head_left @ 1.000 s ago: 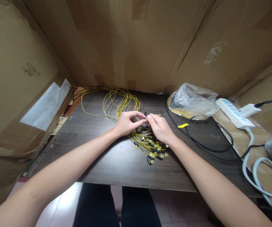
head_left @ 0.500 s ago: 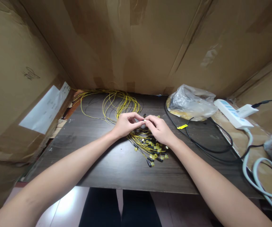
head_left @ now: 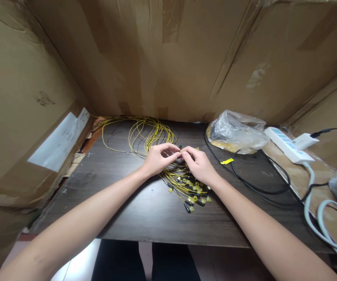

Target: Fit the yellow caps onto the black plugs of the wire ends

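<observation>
Fingertips of my left hand (head_left: 160, 159) and my right hand (head_left: 197, 162) meet over the middle of the dark table (head_left: 127, 210). My left thumb and forefinger pinch a small dark cable end, mostly hidden by the fingers. On its right side my right fingers are closed around a tiny yellowish piece, also largely covered. Below the hands lies a bunch of thin yellow cables (head_left: 174, 181) ending in black connectors (head_left: 187, 207) with clear yellow caps (head_left: 199, 188). The cables' loops (head_left: 159, 134) run back behind my left hand.
Cardboard walls (head_left: 145, 58) enclose the table's back and sides. A clear plastic bag (head_left: 235, 130) sits at the back right, beside a black cable (head_left: 262, 191) with a yellow tag (head_left: 227, 161). Further right are a white power strip (head_left: 288, 145) and its coiled cord (head_left: 320, 218).
Both hands stay together at nearly the same place, fingers shifted slightly around the small piece, which is now more covered. The whole view has moved a little, so things appear slightly lower.
</observation>
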The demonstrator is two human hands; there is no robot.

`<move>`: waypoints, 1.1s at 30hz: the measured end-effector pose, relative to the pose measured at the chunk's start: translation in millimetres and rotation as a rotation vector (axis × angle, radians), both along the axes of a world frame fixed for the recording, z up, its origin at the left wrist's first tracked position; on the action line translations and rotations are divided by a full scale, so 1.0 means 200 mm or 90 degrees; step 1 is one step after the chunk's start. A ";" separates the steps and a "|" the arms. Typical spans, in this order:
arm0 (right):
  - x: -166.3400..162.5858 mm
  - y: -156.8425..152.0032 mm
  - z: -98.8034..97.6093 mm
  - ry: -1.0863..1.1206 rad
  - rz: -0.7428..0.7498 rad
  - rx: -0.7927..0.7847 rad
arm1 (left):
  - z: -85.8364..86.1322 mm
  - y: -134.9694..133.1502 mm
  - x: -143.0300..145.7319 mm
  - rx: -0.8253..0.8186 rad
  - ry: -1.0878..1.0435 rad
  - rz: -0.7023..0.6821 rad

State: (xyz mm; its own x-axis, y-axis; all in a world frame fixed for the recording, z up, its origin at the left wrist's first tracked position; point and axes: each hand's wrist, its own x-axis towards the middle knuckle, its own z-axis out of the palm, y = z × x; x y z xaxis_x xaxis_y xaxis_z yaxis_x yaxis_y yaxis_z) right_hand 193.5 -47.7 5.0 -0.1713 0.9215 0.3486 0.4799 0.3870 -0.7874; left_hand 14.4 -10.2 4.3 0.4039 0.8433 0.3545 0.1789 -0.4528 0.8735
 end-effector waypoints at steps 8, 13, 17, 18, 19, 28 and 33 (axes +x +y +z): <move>0.00 0.00 -0.01 -0.025 0.029 -0.001 | -0.02 0.01 0.00 0.009 -0.004 -0.031; 0.00 -0.01 0.00 0.005 0.011 0.001 | -0.02 0.02 0.00 0.010 -0.010 -0.033; 0.00 -0.01 0.00 -0.019 0.009 0.008 | -0.02 0.02 0.00 0.038 0.016 -0.038; 0.01 -0.01 0.00 -0.026 0.010 0.017 | -0.02 0.02 0.00 0.049 0.022 -0.039; 0.01 0.00 0.00 -0.033 0.011 0.027 | -0.02 0.02 0.00 0.059 0.028 -0.041; 0.01 0.00 -0.01 -0.003 -0.006 0.046 | -0.01 0.01 0.00 0.095 0.050 -0.038; 0.01 0.00 -0.02 0.005 -0.006 0.044 | -0.01 0.00 0.00 0.090 0.052 -0.016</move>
State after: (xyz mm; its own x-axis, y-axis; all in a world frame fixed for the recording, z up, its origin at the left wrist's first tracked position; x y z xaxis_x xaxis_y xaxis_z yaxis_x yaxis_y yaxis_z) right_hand 195.8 -47.0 1.8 -0.1600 0.8967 0.4127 0.4776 0.4362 -0.7627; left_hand 14.8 -9.5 3.0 0.4566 0.7769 0.4335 0.2341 -0.5750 0.7839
